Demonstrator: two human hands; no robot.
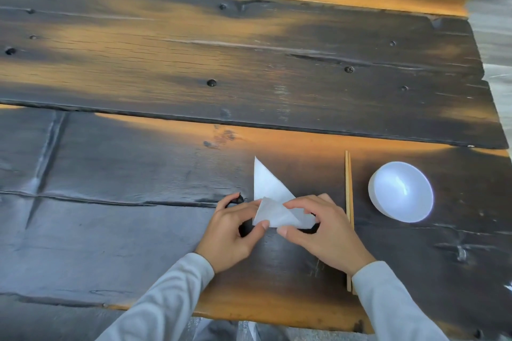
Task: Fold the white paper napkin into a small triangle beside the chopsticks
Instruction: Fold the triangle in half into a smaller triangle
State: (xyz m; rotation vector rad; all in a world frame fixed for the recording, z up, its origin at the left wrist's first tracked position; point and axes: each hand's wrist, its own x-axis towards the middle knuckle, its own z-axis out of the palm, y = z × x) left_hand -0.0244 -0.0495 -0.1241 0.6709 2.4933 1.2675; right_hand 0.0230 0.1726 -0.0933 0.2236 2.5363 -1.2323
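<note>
The white paper napkin [268, 184] lies on the dark wooden table [138, 147] as a triangle with one point aimed away from me. Its near part is lifted and bent over toward the far point. My left hand [234, 232] pinches the napkin's near left edge between thumb and fingers. My right hand [322, 225] pinches the near right part, its fingers resting on the folded flap. A pair of wooden chopsticks [348, 180] lies just right of the napkin, running away from me, its near stretch partly hidden under my right wrist and sleeve.
A white bowl [401, 191] sits right of the chopsticks. The table's near edge [277, 318] runs just below my forearms, and its right edge [490, 97] slants along the right of the view. Wide plank surface stretches to the left and far side.
</note>
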